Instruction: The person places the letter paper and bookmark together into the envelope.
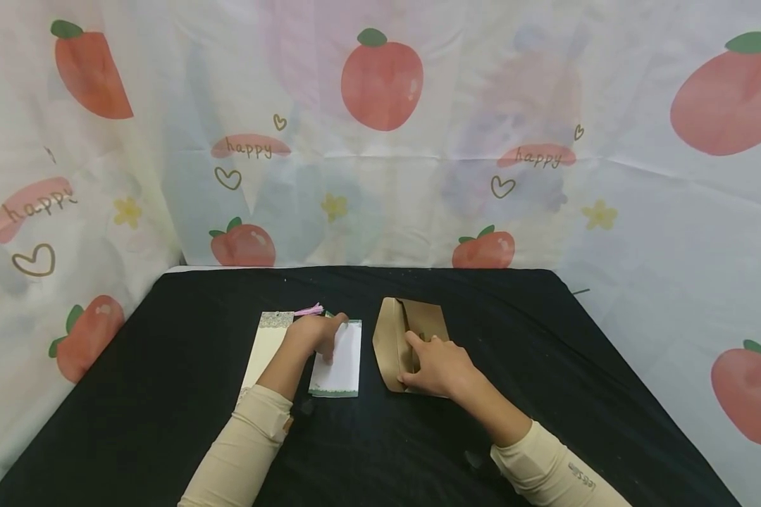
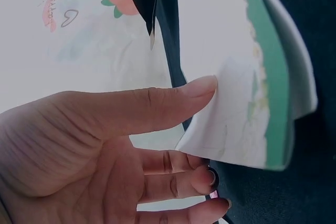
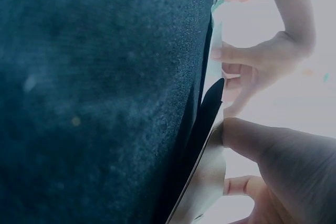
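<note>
Slightly left of the table's middle in the head view, my left hand [image 1: 317, 334] pinches the top of some white letter paper with a green border [image 1: 345, 366]. In the left wrist view, the thumb lies over the raised corner of the paper [image 2: 226, 124], its index finger partly hidden behind. To the right, a brown kraft envelope [image 1: 388, 331] lies with its flap opened leftward. My right hand [image 1: 440, 366] rests on it, thumb and index finger spread and touching it near the dark opening. The right wrist view shows those two digits against the envelope [image 3: 202, 187].
Left of the letter paper lies a cream card with a patterned top [image 1: 273, 331], partly behind the left forearm. A pink tassel [image 1: 309, 310] sticks out beside it. Black cloth [image 1: 380, 451] covers the table, and a printed fruit curtain [image 1: 380, 176] hangs behind.
</note>
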Available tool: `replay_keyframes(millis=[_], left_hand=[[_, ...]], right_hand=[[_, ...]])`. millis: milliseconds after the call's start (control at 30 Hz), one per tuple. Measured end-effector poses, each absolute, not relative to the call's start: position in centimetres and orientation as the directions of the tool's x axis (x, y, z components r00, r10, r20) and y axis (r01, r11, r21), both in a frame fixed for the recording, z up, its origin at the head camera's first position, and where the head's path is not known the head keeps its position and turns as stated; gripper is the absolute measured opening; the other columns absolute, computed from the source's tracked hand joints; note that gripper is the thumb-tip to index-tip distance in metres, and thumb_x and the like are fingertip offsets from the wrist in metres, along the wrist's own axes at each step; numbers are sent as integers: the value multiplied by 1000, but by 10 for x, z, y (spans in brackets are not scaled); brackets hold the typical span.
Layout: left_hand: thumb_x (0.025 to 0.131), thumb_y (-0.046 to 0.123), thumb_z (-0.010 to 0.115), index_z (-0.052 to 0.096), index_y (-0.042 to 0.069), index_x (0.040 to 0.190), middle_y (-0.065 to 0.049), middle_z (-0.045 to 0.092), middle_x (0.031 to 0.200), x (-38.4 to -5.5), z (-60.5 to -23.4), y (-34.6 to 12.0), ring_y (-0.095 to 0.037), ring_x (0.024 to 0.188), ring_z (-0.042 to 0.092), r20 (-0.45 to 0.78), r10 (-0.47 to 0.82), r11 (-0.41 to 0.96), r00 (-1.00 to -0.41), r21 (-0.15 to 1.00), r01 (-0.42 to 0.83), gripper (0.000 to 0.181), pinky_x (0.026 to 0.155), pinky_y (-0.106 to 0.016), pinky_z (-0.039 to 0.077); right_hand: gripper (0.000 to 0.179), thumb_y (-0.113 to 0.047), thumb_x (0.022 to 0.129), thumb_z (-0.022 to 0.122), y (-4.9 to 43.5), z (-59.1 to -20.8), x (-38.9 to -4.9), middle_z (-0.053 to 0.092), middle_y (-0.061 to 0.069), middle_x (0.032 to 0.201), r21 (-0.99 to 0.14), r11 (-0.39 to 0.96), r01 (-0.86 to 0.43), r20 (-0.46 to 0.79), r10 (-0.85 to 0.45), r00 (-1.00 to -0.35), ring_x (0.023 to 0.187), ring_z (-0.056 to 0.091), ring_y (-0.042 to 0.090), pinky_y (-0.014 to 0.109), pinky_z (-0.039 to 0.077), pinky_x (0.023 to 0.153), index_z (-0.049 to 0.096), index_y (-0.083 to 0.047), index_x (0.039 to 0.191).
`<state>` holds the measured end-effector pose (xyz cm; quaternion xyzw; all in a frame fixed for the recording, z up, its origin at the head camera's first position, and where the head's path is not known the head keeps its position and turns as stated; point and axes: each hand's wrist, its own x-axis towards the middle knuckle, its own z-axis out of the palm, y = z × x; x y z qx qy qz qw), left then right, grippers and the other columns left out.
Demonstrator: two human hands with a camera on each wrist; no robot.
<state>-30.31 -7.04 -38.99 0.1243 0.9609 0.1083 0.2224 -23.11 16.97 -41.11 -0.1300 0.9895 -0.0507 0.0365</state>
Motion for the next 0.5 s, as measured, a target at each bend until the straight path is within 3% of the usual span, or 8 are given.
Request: replay_keyframes(millis=[133, 267, 500], left_hand=[[82, 3, 88, 46, 21, 143, -11, 64, 107, -303, -390, -75, -24, 85, 65, -407, 311, 937, -859, 281, 206, 77, 70, -38, 55], [84, 2, 86, 50, 18, 123, -8, 62, 91, -304, -386, -79, -23, 75, 63, -419, 358, 923, -834, 292, 250, 55, 60, -33, 48], [86, -4, 82, 61, 11, 103, -10, 61, 88, -309, -385, -84, -23, 71, 65, -422, 418, 889, -804, 373, 267, 31, 63, -33, 55]], right_hand=[[70, -51, 85, 82, 170, -411, -231, 65, 18, 108, -119, 959, -258, -58, -266, -962, 91, 67, 39, 56, 56, 73, 55, -16, 139], [69, -51, 85, 82, 169, -411, -231, 65, 18, 106, -113, 959, -260, -58, -268, -962, 90, 67, 38, 55, 56, 73, 55, -17, 138], [69, -51, 85, 82, 170, -411, -231, 65, 19, 107, -103, 960, -260, -64, -267, -961, 90, 67, 39, 56, 56, 73, 55, -17, 138]])
